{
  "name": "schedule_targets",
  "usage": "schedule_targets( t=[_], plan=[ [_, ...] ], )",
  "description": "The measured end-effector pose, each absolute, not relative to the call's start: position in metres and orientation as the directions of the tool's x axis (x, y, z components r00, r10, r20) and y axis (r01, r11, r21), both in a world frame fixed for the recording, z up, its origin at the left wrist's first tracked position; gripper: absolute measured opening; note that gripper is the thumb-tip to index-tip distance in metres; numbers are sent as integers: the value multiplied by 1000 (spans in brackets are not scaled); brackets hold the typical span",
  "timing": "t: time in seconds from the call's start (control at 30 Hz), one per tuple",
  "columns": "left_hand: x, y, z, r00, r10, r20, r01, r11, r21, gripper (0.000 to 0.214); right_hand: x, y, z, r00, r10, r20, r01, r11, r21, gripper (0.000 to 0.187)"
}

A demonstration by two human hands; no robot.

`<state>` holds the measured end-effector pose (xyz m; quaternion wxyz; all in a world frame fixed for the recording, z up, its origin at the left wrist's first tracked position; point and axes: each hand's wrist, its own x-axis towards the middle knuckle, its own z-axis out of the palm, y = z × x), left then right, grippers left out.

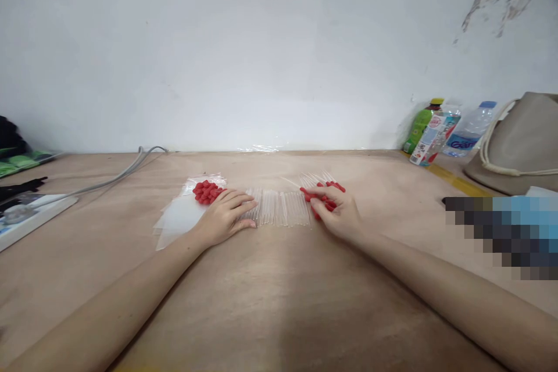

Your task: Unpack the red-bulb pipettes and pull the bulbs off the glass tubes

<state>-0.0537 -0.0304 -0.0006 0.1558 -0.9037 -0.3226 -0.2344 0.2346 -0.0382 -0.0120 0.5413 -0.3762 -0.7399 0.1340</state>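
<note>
A row of thin clear plastic sticks point(283, 208) lies side by side on the wooden table. Over the row's left end rests my left hand point(226, 213), fingers stretched out and nothing visibly gripped. Beside its fingertips sits a cluster of small red pieces point(207, 192), on a fanned stack of clear plastic bags point(176, 218). My right hand point(337, 212) is closed at the row's right end, thumb and fingers around a red-tipped stick point(306, 190) whose pale shaft points up and left. More red-tipped sticks point(335, 186) lie behind and under this hand, partly hidden by it.
At the right stand a green bottle point(419, 128), a carton-like labelled bottle point(433, 138), a water bottle point(468, 131) and a grey bag point(518, 136). A white power strip point(43, 218) with a grey cable point(108, 177) lies left. The wall point(279, 52) borders the table's back.
</note>
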Motion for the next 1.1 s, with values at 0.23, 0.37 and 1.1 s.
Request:
schedule_targets(
  t=[0.23, 0.37, 1.1],
  plan=[
    [-19, -43, 7, 590, 391, 706, 702, -681, -210, 33, 230, -52, -19, -390, 534, 750, 412, 830, -376, 25],
    [-2, -44, 4, 692, 328, 643, 628, -714, -311, 20, 230, -52, -20, -464, 512, 723, 390, 851, -352, 30],
    [10, -58, -5, 675, 263, 689, 575, -772, -269, 10, 212, -53, -19, -562, 191, 805, 525, 835, 168, 11]
  ],
)
